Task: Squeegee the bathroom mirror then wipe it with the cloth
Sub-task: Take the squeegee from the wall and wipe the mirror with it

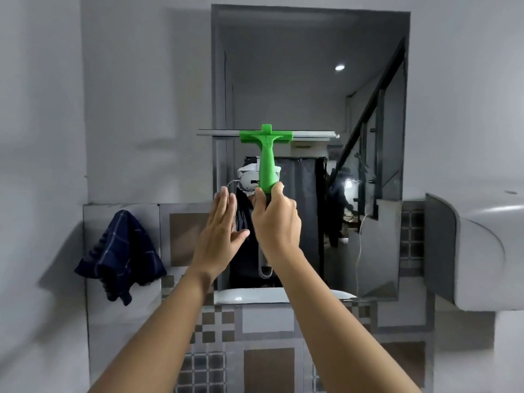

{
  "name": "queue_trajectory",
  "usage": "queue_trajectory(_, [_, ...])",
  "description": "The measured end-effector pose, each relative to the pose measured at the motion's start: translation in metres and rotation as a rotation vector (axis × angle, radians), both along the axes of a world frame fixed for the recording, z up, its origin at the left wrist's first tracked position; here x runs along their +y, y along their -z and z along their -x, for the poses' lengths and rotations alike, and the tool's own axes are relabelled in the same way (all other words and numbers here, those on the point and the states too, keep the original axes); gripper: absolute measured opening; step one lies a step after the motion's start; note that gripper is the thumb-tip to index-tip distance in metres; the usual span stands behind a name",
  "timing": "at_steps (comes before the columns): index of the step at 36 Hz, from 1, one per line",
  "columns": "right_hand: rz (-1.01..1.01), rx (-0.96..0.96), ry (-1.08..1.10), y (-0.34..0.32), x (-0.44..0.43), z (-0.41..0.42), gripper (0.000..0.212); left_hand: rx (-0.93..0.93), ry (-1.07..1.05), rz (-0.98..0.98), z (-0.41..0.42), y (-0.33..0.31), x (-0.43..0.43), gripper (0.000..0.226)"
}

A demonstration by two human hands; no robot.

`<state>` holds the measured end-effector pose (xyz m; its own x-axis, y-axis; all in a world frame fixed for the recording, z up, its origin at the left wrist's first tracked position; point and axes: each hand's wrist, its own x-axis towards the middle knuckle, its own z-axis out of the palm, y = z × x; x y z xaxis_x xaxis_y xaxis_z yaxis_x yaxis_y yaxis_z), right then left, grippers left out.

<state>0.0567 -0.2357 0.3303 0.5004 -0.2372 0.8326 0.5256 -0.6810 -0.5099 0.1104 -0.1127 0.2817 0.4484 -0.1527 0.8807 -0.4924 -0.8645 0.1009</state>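
— Against the mirror, about halfway up and toward its left edge, what is the green squeegee doing?

— It stands upright, handle down, with its metal blade bar level across the glass. The bar's left end juts out just past the mirror's left edge onto the wall.

— And where does it sit relative to the fingers?

— The right hand is wrapped around the lower end of the handle, fingers curled tight and the thumb up along the left side; the blade is well above the knuckles. The left hand is just beside it, to the left, holding nothing: palm facing the mirror, four fingers straight and pressed together, thumb spread out toward the right hand. Whether it touches the glass I cannot tell.

— The cloth?

— A dark blue checked cloth hangs on the wall left of the mirror, near its lower left corner, well apart from both hands.

— Counts?

— One squeegee, one cloth, one mirror, two hands. A white sink rim shows at the mirror's bottom edge.
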Motion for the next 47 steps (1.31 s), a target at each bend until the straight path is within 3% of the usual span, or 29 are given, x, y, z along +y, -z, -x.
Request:
queue_trajectory(7, [0.247,-0.046,0.064,-0.004,-0.021,0.001,0.037,-0.032,-0.032,-0.031,-0.003,0.007,0.006,0.087])
queue_trajectory(17, [0.567,-0.081,0.125,-0.022,-0.106,-0.002,0.043,-0.040,-0.042,0.105,-0.007,0.029,-0.036,0.081])
queue_trajectory(23, [0.625,-0.141,0.176,-0.039,-0.145,-0.007,0.045,-0.043,-0.036,0.187,-0.006,0.037,-0.052,0.081])
queue_trajectory(37, [0.771,-0.165,0.297,-0.051,-0.178,-0.010,0.048,-0.019,-0.081,0.158,-0.011,0.047,-0.017,0.082])
queue_trajectory(47, [0.614,-0.010,0.389,-0.016,-0.228,0.017,0.046,0.006,-0.072,0.154,-0.011,0.046,-0.018,0.078])
